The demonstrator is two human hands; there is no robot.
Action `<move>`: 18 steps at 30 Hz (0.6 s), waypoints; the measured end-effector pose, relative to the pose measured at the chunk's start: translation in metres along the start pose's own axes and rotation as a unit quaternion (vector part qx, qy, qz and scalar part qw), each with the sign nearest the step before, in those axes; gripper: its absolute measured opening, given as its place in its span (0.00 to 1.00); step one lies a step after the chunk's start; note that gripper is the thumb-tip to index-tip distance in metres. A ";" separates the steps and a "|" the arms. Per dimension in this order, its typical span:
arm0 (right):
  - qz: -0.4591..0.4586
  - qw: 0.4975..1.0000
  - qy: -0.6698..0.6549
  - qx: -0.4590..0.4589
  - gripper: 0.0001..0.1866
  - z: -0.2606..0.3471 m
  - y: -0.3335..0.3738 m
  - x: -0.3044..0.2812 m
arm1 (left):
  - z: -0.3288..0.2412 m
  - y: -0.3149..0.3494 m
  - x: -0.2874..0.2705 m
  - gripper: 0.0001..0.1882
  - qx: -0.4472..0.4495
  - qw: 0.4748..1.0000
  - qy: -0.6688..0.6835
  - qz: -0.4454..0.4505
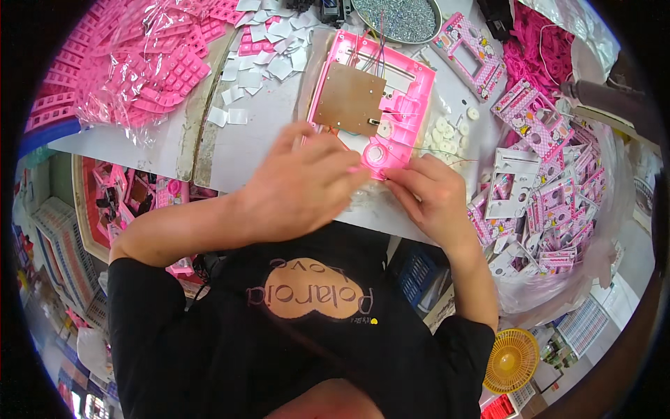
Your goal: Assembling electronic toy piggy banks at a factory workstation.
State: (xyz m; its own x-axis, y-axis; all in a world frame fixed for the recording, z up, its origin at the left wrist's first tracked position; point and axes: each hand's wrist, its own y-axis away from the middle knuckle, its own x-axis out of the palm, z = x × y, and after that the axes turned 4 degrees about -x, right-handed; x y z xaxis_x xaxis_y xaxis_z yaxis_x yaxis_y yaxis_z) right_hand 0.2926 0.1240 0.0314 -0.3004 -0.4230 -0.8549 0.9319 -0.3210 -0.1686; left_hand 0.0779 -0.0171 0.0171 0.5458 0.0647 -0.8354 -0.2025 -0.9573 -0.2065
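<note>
- On the worktop [241, 153], the pink casing [416, 98] is lying open, showing its brown board [349, 101] and wires.
- Over its near left side, the left hand [307, 183] is curling, blurred; whether its grip is holding anything, I cannot tell.
- At the near edge, the right hand [434, 194] is pinching the casing, its grip almost closed.
- Just right, white discs [447, 130] are lying scattered.

White worktable [241, 157], grimy seam [198, 143] — stacked crates [63, 248] left, yellow basket [528, 359] right
</note>
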 end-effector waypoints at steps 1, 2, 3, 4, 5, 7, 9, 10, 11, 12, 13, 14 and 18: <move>-0.021 1.000 -0.014 -0.001 0.11 -0.005 0.006 0.004 | -0.002 -0.003 0.009 0.28 0.008 1.000 0.013 0.003; -0.043 0.999 -0.030 -0.003 0.12 -0.009 0.011 0.009 | -0.002 -0.007 0.018 0.29 0.015 1.000 0.024 0.007; -0.053 0.998 -0.026 0.005 0.13 -0.010 0.016 0.012 | -0.002 -0.008 0.023 0.29 0.022 0.999 0.036 0.011; -0.062 0.998 -0.022 0.013 0.15 -0.009 0.020 0.016 | -0.003 -0.008 0.024 0.29 0.033 0.999 0.019 0.008; -0.075 0.997 -0.015 0.026 0.16 -0.006 0.026 0.019 | -0.001 -0.009 0.024 0.29 0.049 0.999 0.004 0.007; -0.095 0.993 0.062 0.024 0.20 0.003 0.037 0.032 | -0.001 -0.007 0.028 0.30 0.074 0.997 -0.034 0.002; -0.077 0.990 0.112 0.043 0.24 0.017 0.043 0.037 | 0.000 -0.005 0.032 0.29 0.100 0.992 -0.076 -0.007; -0.046 0.989 0.124 0.066 0.26 0.026 0.047 0.037 | -0.002 -0.007 0.030 0.29 0.107 0.989 -0.101 -0.008; -0.015 0.987 0.133 0.090 0.28 0.033 0.051 0.038 | -0.006 -0.008 0.029 0.29 0.114 0.985 -0.126 -0.005; 0.034 0.982 0.152 0.109 0.29 0.039 0.050 0.030 | -0.010 -0.009 0.029 0.28 0.119 0.982 -0.149 -0.004; 0.103 0.980 0.128 0.113 0.27 0.039 0.040 0.013 | -0.011 -0.010 0.028 0.28 0.131 0.977 -0.169 0.001; 0.170 0.973 0.105 0.113 0.25 0.034 0.023 -0.010 | -0.011 -0.012 0.026 0.28 0.143 0.971 -0.190 0.004; -0.026 0.980 -0.082 0.177 0.13 0.001 -0.066 -0.030 | -0.011 -0.015 0.025 0.27 0.144 0.970 -0.195 0.014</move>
State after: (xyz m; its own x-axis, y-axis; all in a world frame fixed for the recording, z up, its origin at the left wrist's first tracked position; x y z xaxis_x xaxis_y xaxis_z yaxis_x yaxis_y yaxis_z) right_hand 0.2398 0.1567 0.0690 -0.4006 -0.5200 -0.7544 0.7943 -0.6075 -0.0031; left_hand 0.1033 -0.0040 0.0050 0.1987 0.1965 -0.9602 -0.4624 -0.8450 -0.2686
